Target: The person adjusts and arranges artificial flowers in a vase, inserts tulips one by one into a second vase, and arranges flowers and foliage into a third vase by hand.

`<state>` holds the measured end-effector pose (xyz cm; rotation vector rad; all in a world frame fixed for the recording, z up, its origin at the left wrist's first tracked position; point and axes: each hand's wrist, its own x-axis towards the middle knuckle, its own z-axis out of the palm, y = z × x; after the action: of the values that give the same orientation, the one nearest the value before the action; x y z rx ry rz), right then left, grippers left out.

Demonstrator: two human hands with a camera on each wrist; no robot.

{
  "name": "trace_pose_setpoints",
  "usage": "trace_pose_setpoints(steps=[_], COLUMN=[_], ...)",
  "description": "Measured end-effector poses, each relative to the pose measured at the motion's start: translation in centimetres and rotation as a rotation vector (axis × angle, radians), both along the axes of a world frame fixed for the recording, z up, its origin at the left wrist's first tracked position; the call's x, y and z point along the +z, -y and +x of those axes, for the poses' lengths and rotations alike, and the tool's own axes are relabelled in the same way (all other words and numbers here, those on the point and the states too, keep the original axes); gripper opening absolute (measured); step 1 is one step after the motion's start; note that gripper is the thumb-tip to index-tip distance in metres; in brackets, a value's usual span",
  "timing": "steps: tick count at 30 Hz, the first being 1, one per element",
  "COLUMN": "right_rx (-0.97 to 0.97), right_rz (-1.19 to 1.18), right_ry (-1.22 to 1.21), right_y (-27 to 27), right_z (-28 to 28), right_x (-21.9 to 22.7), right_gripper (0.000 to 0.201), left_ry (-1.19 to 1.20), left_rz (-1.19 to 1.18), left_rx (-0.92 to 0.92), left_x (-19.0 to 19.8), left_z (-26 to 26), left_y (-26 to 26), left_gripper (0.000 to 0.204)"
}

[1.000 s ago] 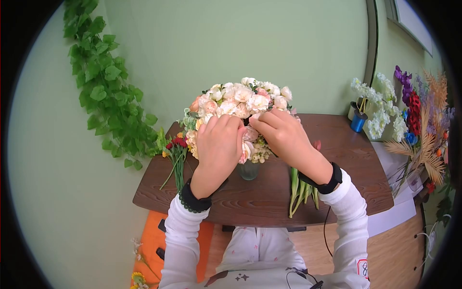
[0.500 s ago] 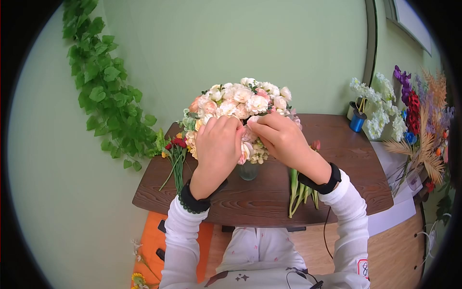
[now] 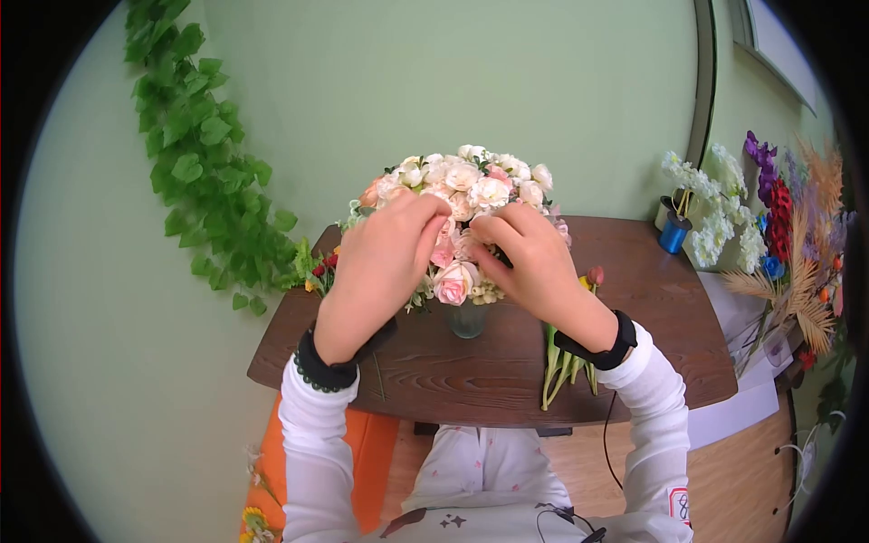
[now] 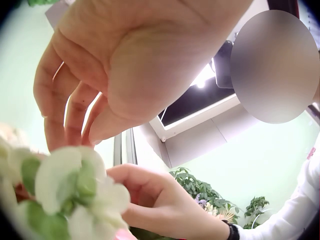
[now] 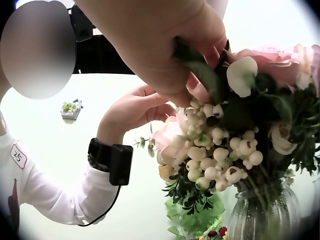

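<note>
Flowers (image 3: 489, 192), massed in one white and pink bouquet, stood directly under two hands in the head view, in one glass vase (image 3: 467, 321) below the grip. The left hand (image 3: 385, 252) was over the bouquet's left side, fingers loosely bent; the right hand (image 3: 536, 264) was over the opposite side, thumb and forefinger a little apart. One pink rose (image 3: 454, 283) faced out just below the gap between them. One bunch of tulips (image 3: 551, 357) lay below the right hand, and one small bunch of red flowers (image 3: 324, 267) showed left of the left hand.

From the left wrist I saw the left hand relaxed, thumb narrowly apart from the fingers, whose tips dipped behind pale petals (image 4: 60, 172); whether they touched a stem I could not tell.

From the right wrist, the right hand's fingers bent among dark leaves (image 5: 200, 70), just above one cluster of cream berries (image 5: 220, 155). I couldn't tell whether they held anything. Several stems stood in the vase, lower than the grip.
</note>
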<state>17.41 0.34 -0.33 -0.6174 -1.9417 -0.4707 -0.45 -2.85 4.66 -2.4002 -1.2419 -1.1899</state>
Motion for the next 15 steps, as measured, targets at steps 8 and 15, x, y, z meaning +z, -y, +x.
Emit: trace_pose_setpoints(steps=[8,15], right_rx=[-0.017,-0.094], right_rz=[-0.020,0.028], right_ry=[-0.056,-0.036], right_y=[0.5,0.3], right_z=[-0.6,-0.7], right_x=[0.4,0.4], right_gripper=[0.025,0.024], left_ry=[-0.266,-0.273], left_rz=[0.240,0.369], left_rx=[-0.035,-0.085], left_x=[0.2,-0.7], left_z=[0.6,0.9], left_y=[-4.2,-4.3], left_gripper=[0.010,0.006])
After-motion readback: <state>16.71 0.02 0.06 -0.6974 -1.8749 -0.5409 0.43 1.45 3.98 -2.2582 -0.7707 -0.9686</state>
